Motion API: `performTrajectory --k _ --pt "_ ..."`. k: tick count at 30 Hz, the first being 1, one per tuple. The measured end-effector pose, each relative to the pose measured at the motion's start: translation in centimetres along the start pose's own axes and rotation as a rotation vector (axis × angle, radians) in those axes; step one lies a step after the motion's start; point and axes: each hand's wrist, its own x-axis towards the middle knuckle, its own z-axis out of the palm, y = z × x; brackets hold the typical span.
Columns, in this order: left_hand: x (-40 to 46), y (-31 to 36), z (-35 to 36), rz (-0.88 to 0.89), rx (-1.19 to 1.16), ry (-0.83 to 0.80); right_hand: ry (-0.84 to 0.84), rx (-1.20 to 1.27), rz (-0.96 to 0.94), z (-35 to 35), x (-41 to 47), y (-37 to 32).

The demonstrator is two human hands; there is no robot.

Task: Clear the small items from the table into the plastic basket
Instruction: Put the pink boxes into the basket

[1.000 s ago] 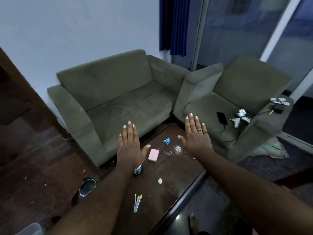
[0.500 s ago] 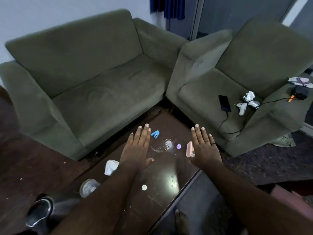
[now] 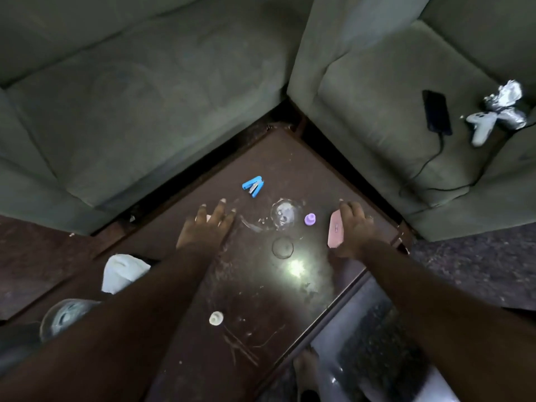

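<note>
A dark glossy table [image 3: 261, 300] fills the centre, with green sofas [image 3: 130, 97] above it. The left hand [image 3: 207, 227] is spread flat. The right hand [image 3: 352, 230] holds a pink case [image 3: 336, 229]. A blue stapler [image 3: 253, 186] and a purple cap [image 3: 310, 219] lie between the hands.

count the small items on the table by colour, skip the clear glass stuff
blue: 1, the stapler
purple: 1, the small cap
pink: 1, the flat block at the right hand
white: 2, the small round piece and the folded cloth
total: 5
</note>
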Motion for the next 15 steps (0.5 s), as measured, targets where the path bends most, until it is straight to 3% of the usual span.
performTrajectory --k 4,7,12,15 --pt "1.8 0.1 0.1 0.013 -0.052 -0.097 0.069 0.367 0.007 1.0 0.2 1.2" --pt "2.3 0.1 -0.2 0.044 -0.083 -0.062 0.057 0.64 0.032 1.3 -1.2 1.8" --pt "2.9 0.6 -1.1 0.092 -0.243 -0.068 0.023 0.527 0.003 1.6 -2.6 3.1" --pt "2.6 1.5 -1.1 -0.055 -0.423 -0.104 0.029 0.445 0.007 1.6 -2.8 2.9"
